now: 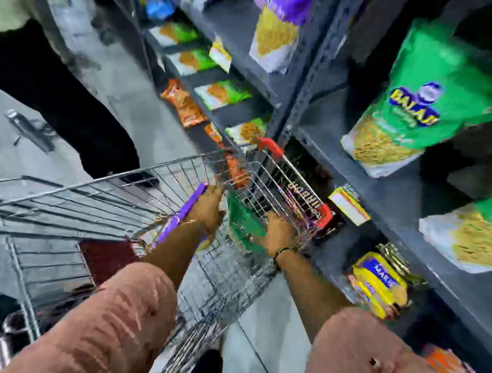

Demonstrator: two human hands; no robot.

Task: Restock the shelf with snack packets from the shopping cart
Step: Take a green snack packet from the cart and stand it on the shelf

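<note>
The wire shopping cart with red corner caps stands below me, close to the dark shelf on the right. Both my arms reach down into the cart. My left hand is closed on a purple snack packet held edge-on. My right hand rests on a green snack packet in the cart's near-right corner; the blur hides how firmly it grips. An orange packet lies further in. Green-and-yellow packets stand on the shelf.
Yellow packets lie on the lowest shelf by my right forearm. More green, orange and purple packets fill the shelves ahead. A person in dark clothing stands left of the cart on the grey floor. A second cart frame sits lower left.
</note>
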